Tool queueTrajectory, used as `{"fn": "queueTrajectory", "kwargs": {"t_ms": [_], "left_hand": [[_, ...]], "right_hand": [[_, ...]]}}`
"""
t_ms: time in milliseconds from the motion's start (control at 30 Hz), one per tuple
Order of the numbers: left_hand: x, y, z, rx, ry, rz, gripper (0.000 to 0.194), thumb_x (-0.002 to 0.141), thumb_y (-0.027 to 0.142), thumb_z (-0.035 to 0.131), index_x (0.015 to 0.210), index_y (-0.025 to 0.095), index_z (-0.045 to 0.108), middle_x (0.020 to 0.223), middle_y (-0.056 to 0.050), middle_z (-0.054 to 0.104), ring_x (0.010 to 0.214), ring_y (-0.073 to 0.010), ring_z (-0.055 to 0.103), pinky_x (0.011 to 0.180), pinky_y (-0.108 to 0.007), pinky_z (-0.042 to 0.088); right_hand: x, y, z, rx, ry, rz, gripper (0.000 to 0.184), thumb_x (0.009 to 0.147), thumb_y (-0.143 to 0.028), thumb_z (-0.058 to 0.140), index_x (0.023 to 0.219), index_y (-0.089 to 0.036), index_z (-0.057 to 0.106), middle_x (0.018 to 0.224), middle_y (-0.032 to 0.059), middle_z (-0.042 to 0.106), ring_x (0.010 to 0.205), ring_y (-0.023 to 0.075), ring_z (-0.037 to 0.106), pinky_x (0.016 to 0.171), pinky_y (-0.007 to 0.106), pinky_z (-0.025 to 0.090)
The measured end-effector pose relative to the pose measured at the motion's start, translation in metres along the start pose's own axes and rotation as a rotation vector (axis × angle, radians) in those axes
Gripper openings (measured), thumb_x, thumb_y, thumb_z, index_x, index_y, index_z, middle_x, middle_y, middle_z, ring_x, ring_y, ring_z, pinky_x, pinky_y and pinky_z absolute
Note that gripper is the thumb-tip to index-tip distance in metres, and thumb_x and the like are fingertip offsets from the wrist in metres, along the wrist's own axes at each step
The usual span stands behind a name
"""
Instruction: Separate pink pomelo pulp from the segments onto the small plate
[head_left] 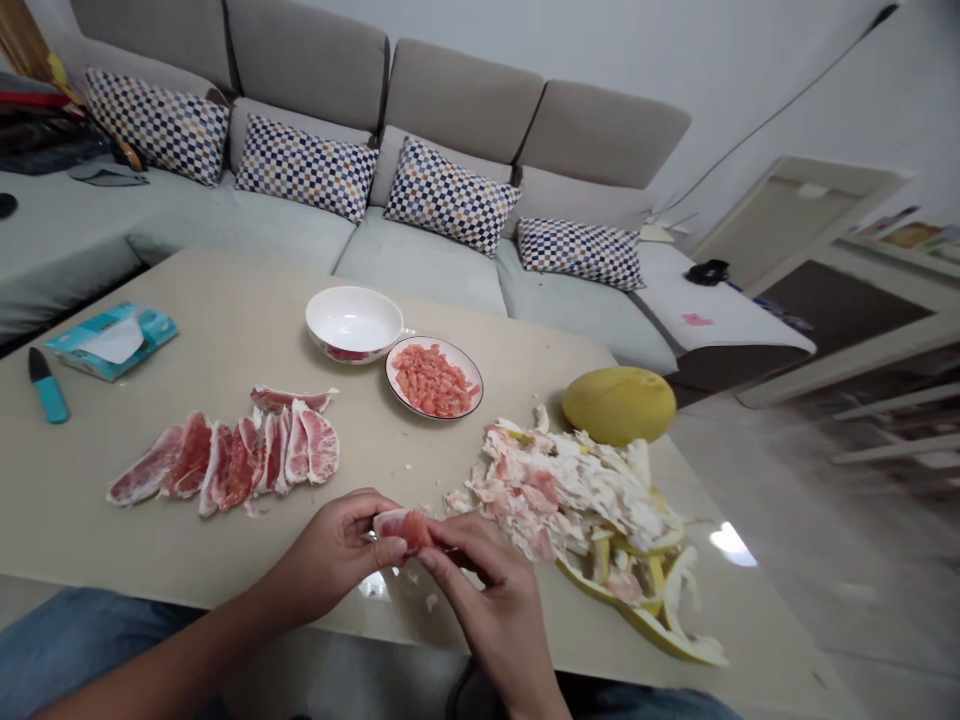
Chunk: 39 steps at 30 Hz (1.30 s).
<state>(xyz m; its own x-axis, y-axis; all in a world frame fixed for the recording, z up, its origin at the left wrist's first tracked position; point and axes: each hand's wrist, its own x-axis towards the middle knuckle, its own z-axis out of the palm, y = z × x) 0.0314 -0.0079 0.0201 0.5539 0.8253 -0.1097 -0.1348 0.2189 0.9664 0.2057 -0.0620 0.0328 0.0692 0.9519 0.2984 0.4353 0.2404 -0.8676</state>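
Note:
Between my two hands, over the table's near edge, is a pomelo segment (401, 526) with red pulp and pale membrane. My left hand (341, 550) grips its left end, thumb along the front. The fingertips of my right hand (484, 575) pinch its right end. To the left lies a row of pomelo segments (240, 460), some still covered in white membrane. Beyond my hands, a small plate (396, 388) holds loose pink pulp pieces (435, 380). A heap of peel and membrane scraps (570, 495) spreads beside my right hand.
A white bowl (352, 318) stands behind the plate. A whole yellow pomelo (619, 404) sits by the table's right edge. At far left are a turquoise-handled knife (49, 392) and a tissue pack (112, 340). A sofa (427, 265) with checkered cushions lines the table's far side.

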Motion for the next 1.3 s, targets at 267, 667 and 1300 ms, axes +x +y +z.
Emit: {"fn": "queueTrajectory", "kwargs": {"t_ms": [267,667,1300], "left_hand": [[0.002,-0.001,0.0,-0.09,-0.01,-0.035,0.019,0.078,0.029,0.07,0.09,0.014,0.07,0.084,-0.004,0.056,0.081,-0.019,0.058,0.073,-0.029,0.051],[0.001,-0.002,0.001,-0.226,-0.043,-0.132,0.024,0.078,0.032,0.071,0.095,0.015,0.071,0.091,-0.008,0.067,0.092,-0.0239,0.063,0.083,-0.036,0.053],[0.003,0.0,-0.005,-0.268,0.057,-0.163,0.026,0.077,0.032,0.073,0.098,0.016,0.071,0.095,-0.008,0.07,0.096,-0.0242,0.064,0.087,-0.036,0.051]], "right_hand": [[-0.001,0.001,0.001,0.018,-0.026,0.02,0.016,0.085,-0.023,0.065,0.099,-0.024,0.075,0.079,0.0051,0.069,0.069,0.0169,0.063,0.054,0.026,0.051],[0.008,0.002,-0.007,0.117,-0.069,0.166,0.02,0.089,-0.033,0.059,0.089,-0.022,0.076,0.07,0.0038,0.067,0.063,0.0161,0.062,0.056,0.026,0.052],[0.042,0.038,0.0,0.424,-0.209,0.418,0.037,0.08,-0.051,0.066,0.092,-0.017,0.072,0.069,0.0024,0.067,0.057,0.0131,0.061,0.054,0.026,0.054]]}}
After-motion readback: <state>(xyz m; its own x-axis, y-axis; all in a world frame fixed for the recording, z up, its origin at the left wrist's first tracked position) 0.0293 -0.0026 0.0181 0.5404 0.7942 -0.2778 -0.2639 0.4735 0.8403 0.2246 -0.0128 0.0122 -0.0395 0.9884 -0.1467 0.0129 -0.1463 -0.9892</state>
